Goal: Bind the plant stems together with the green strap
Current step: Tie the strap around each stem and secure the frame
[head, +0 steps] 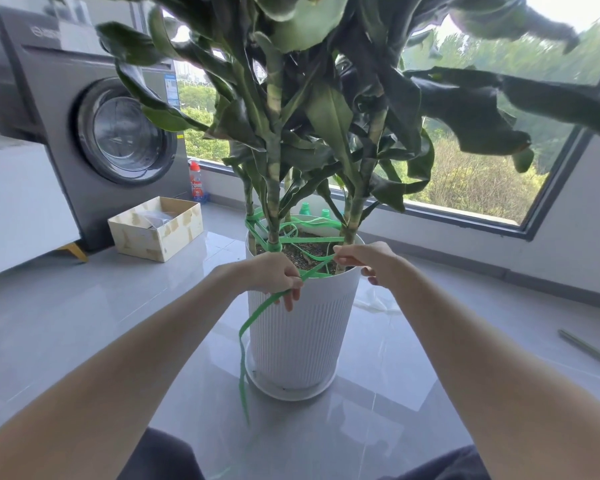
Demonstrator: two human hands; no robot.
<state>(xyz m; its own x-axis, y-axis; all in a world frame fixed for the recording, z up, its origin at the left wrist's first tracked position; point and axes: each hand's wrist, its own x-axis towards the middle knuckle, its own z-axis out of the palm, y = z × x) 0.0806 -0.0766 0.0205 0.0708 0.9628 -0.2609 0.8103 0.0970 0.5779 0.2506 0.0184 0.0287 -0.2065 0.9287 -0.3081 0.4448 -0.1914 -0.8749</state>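
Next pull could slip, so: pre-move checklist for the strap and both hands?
1. Grip of left hand on green strap: ok, pinched.
2. Grip of right hand on the strap: ok, pinched.
3. Strap round all stems: cannot tell, rear ones hidden.
4. Strap taut between stems: not ok, loops lie slack over soil.
5. Loose tail free: ok, hangs beside white pot.

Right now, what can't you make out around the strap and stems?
Head view only.
Whether the strap is knotted or just wrapped at the stems: too small.
Its loose end: thin, blurred beside the pot.
Base of the right stem: partly behind the right hand.
Its run inside the left hand: covered by fingers.
The leaves: cut off by the top edge, blurred.
The bottle label: too small.
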